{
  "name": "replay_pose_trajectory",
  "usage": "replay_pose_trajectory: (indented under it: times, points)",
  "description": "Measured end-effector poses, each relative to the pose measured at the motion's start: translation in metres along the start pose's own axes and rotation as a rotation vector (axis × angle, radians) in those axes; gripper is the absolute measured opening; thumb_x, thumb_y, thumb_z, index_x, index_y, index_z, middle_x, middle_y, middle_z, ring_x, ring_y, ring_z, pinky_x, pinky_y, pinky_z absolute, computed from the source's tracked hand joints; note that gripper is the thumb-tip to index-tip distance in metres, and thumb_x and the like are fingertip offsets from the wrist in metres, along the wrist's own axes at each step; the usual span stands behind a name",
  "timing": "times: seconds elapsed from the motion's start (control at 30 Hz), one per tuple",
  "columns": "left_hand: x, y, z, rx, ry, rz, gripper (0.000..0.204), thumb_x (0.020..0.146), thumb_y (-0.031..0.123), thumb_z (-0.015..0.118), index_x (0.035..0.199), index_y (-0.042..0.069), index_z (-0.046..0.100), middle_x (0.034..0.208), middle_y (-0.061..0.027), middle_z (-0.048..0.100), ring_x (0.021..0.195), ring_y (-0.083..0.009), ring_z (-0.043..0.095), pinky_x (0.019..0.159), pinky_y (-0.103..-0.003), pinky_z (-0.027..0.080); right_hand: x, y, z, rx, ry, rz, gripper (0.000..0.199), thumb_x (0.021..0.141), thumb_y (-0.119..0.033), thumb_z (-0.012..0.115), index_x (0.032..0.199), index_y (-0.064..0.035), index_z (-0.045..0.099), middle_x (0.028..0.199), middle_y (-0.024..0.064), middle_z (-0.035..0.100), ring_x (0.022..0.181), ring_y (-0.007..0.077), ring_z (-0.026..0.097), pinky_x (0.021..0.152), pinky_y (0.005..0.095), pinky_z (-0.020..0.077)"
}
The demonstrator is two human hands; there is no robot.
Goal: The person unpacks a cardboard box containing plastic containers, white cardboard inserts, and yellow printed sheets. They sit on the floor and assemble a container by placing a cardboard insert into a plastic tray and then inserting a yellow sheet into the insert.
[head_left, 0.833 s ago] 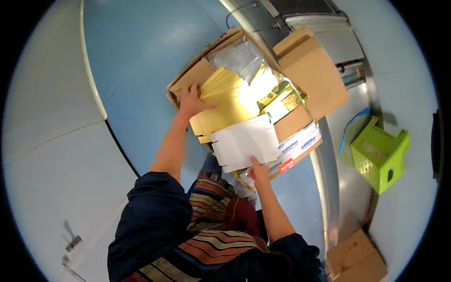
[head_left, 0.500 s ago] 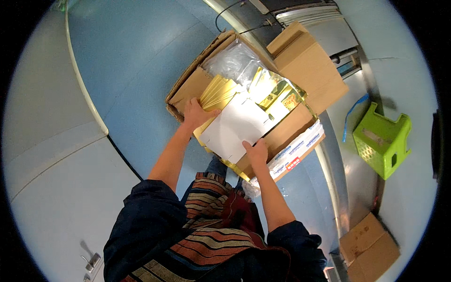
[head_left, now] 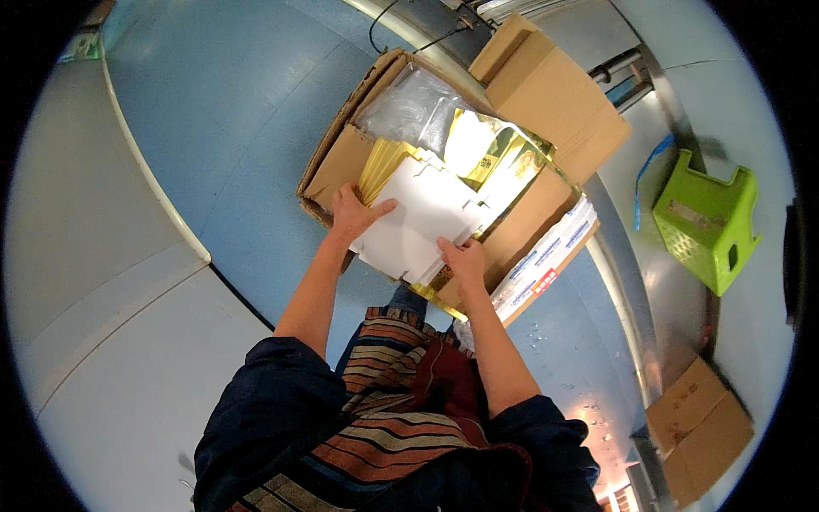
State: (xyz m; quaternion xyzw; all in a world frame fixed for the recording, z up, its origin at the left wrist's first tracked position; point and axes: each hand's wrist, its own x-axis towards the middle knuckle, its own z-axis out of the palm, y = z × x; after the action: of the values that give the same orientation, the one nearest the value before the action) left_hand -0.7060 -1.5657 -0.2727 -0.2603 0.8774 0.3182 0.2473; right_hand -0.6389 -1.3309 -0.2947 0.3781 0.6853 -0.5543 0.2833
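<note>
A stack of flat card blanks (head_left: 418,213), white on top with notched, stepped edges, lies across an open cardboard carton (head_left: 337,166). My left hand (head_left: 354,213) grips its left side, thumb on the white face and fingers beneath. At the lower right edge, my right hand (head_left: 463,264) has its thumb on the card and its other fingers curled, partly hidden. Gold-yellow card pieces (head_left: 386,166) fan out past my left fingers. Shiny gold printed packaging (head_left: 503,158) and a clear plastic bag (head_left: 414,107) lie in the carton behind the stack.
A carton flap with printed white tape (head_left: 546,264) spreads to the right. Beyond the carton stands another cardboard box (head_left: 554,94). A green plastic stool (head_left: 708,218) is at the right by the wall, and a brown box (head_left: 699,427) lies lower right. The floor (head_left: 230,111) is blue.
The white top of the stack has changed from one broad sheet to staggered, notched edges, and less gold card shows by my left hand. Both hands keep their grip; the view has shifted slightly.
</note>
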Motion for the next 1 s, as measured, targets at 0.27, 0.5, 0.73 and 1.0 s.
replay_pose_trajectory:
  times: [0.27, 0.5, 0.73, 1.0]
  points:
    - [-0.069, 0.013, 0.048, 0.119, 0.496, 0.411, 0.070, 0.071, 0.020, 0.072, 0.125, -0.005, 0.036, 0.126, -0.0279, 0.038, 0.113, -0.0432, 0.041, 0.095, -0.046, 0.035, -0.016, -0.005, -0.007, 0.278, -0.137, 0.029, 0.064, 0.080, -0.019, 0.069, 0.125, 0.0099, 0.035, 0.097, 0.0119, 0.056, 0.081, 0.0168, 0.058, 0.074, 0.0277, 0.0509]
    - [-0.075, 0.032, 0.037, 0.091, 0.432, 0.353, 0.053, 0.072, 0.019, 0.070, 0.116, -0.001, 0.048, 0.105, -0.0227, 0.057, 0.095, -0.0384, 0.055, 0.083, -0.042, 0.043, -0.028, -0.020, -0.017, 0.495, -0.180, -0.011, 0.078, 0.082, -0.019, 0.065, 0.139, 0.0054, 0.018, 0.112, 0.0166, 0.055, 0.094, 0.0205, 0.057, 0.079, 0.0307, 0.0483]
    - [-0.038, -0.006, 0.025, -0.289, 0.380, 0.261, 0.030, 0.076, 0.021, 0.066, 0.092, -0.002, 0.057, 0.081, -0.0223, 0.063, 0.075, -0.0368, 0.062, 0.066, -0.041, 0.047, -0.028, -0.014, -0.045, -0.388, -0.201, -0.300, 0.067, 0.080, -0.023, 0.061, 0.132, 0.0063, 0.030, 0.119, 0.0221, 0.053, 0.107, 0.0347, 0.052, 0.087, 0.0385, 0.0450]
    - [-0.037, 0.009, 0.036, -0.183, 0.252, 0.257, 0.032, 0.077, 0.025, 0.066, 0.089, -0.003, 0.057, 0.075, -0.0163, 0.060, 0.066, -0.0303, 0.056, 0.063, -0.038, 0.044, -0.026, -0.024, -0.048, -1.496, -0.225, -0.857, 0.025, 0.080, -0.025, 0.057, 0.095, -0.0066, 0.064, 0.091, 0.0105, 0.062, 0.097, 0.0252, 0.056, 0.108, 0.0419, 0.0218]
